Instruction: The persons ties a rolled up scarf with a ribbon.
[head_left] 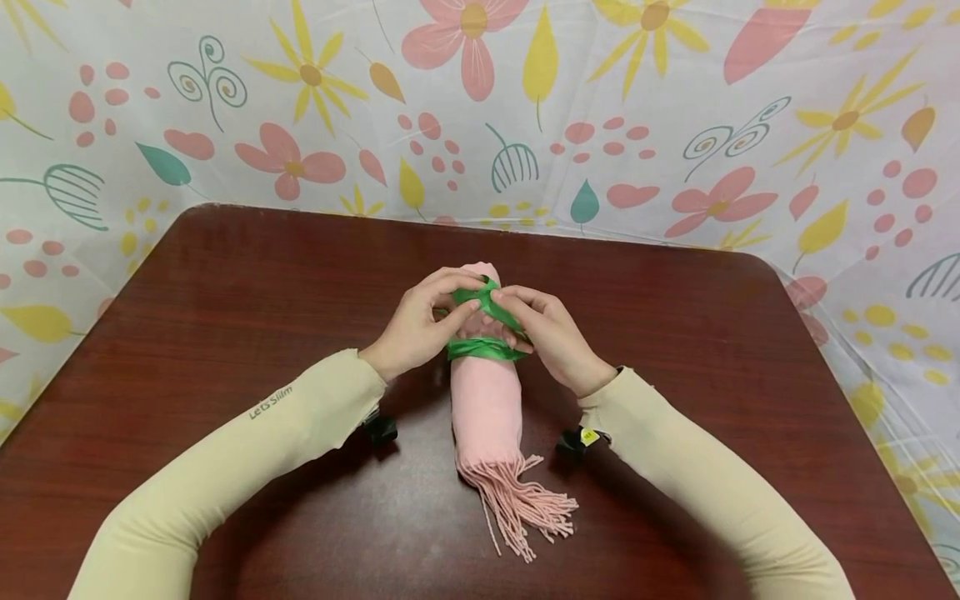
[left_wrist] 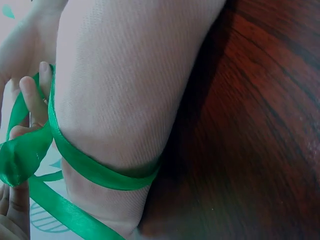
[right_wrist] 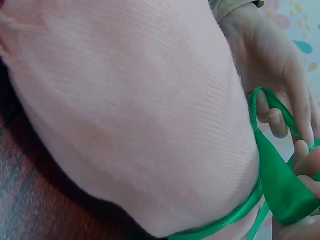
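Observation:
A rolled pink scarf [head_left: 487,408] lies lengthwise on the table, its fringe toward me. Green ribbon [head_left: 480,348] wraps round the roll above its middle. Over the far part of the scarf, my left hand [head_left: 420,321] pinches ribbon between thumb and fingers. Close beside it, my right hand [head_left: 553,335] pinches another part of the ribbon, fingertips nearly meeting the left ones. Loops of ribbon [right_wrist: 282,182] stand up from the roll in the right wrist view. The left wrist view shows the ribbon band [left_wrist: 100,170] around the scarf. Fingers partly hide the crossing of the strands.
The dark reddish-brown wooden table [head_left: 660,350] has rounded far corners. Behind and beside it hangs a white cloth [head_left: 480,150] printed with flowers and leaves. Cream sleeves [head_left: 262,442] cover both forearms, and a small black device [head_left: 573,442] sits under each wrist.

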